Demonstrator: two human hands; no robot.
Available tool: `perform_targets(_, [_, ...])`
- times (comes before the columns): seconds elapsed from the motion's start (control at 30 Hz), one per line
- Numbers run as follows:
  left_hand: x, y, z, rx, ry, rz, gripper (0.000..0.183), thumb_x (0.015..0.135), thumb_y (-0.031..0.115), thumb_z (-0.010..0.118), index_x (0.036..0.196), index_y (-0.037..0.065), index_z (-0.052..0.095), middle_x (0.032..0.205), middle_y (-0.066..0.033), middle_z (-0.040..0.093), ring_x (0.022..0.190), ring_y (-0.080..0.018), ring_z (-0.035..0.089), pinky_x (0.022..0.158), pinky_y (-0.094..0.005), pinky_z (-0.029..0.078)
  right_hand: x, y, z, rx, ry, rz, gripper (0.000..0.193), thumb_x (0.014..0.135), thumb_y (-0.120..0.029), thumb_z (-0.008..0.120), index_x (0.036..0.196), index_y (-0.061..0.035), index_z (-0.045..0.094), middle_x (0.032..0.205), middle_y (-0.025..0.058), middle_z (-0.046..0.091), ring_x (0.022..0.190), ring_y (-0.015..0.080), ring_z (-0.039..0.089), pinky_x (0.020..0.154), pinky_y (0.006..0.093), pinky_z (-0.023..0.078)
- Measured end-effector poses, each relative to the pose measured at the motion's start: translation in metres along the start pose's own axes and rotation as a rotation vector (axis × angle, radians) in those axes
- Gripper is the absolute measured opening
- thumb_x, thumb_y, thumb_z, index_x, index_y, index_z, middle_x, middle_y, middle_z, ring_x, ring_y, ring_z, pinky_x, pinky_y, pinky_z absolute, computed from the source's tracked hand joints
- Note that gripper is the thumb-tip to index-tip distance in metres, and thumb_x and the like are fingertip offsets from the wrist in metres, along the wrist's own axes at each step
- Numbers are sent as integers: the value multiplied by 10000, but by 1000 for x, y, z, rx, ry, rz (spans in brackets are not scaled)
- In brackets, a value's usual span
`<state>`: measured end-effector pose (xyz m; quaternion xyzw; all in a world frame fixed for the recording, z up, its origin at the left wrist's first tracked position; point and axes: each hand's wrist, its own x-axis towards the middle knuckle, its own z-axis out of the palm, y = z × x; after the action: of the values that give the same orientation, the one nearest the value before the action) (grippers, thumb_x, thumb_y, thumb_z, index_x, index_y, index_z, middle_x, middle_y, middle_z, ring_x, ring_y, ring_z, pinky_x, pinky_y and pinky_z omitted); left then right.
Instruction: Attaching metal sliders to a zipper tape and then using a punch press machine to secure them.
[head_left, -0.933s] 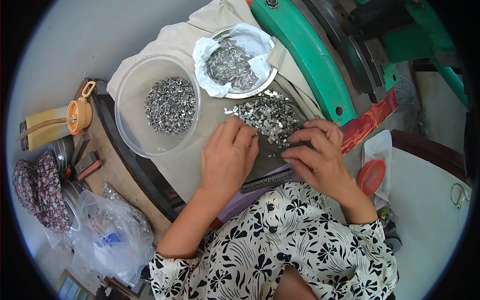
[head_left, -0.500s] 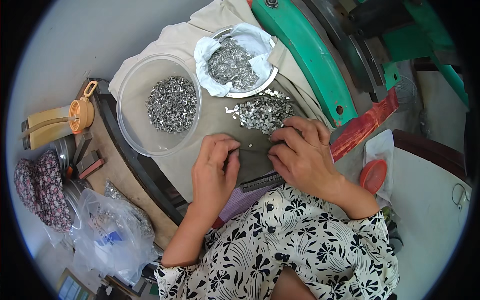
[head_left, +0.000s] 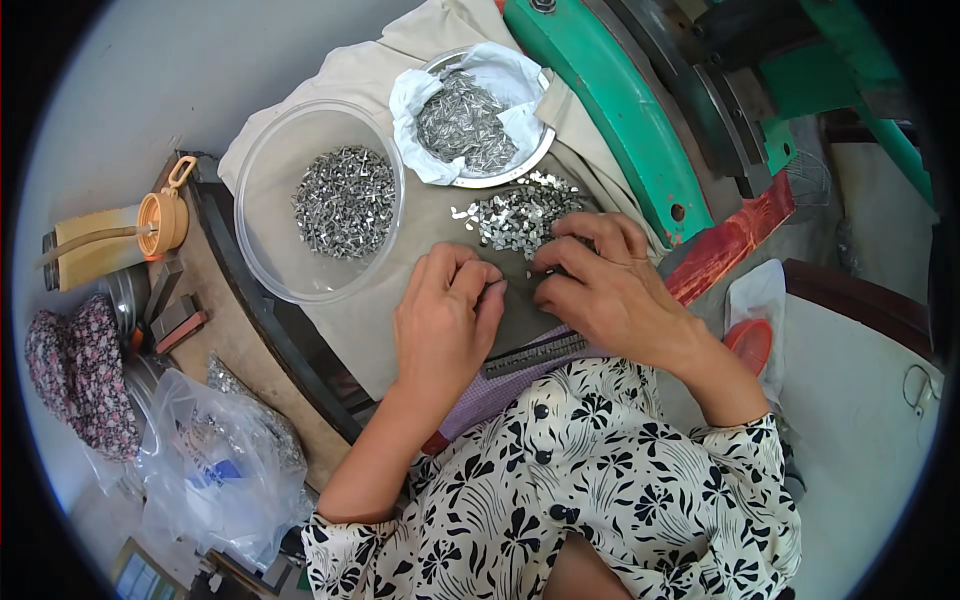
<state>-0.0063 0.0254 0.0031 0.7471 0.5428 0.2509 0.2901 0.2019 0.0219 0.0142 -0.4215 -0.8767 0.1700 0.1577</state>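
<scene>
My left hand [head_left: 440, 315] is over the cloth with thumb and fingertips pinched together; whatever they hold is too small to make out. To its right, my right hand [head_left: 620, 290] has its fingers curled and drawn together at the near edge of a pile of small flat metal pieces [head_left: 520, 218]. Its fingertips are partly hidden, so I cannot see what is in them. A dark notched metal strip [head_left: 535, 353] lies just below both hands, on purple checked fabric [head_left: 475, 405].
Beyond my left hand stands a clear round tub [head_left: 262, 205] of short metal pins. A metal bowl [head_left: 545, 150] lined with white cloth holds thin metal pins. A green machine frame [head_left: 615, 115] rises on the right. At left are a plastic bag [head_left: 215, 480] and an orange-lidded bottle [head_left: 163, 222].
Both hands have shifted slightly away from my body; the left has also moved a little right, nearer the other. More of the notched strip now shows.
</scene>
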Motion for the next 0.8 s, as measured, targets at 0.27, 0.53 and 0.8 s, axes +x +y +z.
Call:
perform_targets(0.27, [1, -1, 2, 6, 29, 8, 117, 773, 44, 744, 848, 41, 654, 914, -70, 580, 835, -274, 600, 682, -398, 496, -46, -21, 10, -24, 155, 83, 177, 664, -243, 834, 793, -216, 714, 1048, -77, 639, 1154, 256, 496, 937, 448, 317])
perform_targets(0.53, [-1, -2, 2, -10, 27, -33, 115, 771, 33, 733, 843, 42, 645, 919, -76, 591, 840, -283, 608, 681, -397, 495, -42, -14, 6, 19, 220, 151, 199, 688, -228, 826, 879, -230, 769, 1044, -34, 643, 1115, 288, 509, 935, 414, 346])
perform_targets(0.8, [-34, 7, -7, -48, 12, 117, 168, 740, 23, 752, 868, 60, 650, 928, -70, 596, 818, -281, 596, 691, -386, 479, -13, -2, 8, -43, 195, 77, 137, 703, -167, 777, 798, -123, 690, 1045, -15, 623, 1128, 248, 528, 932, 425, 374])
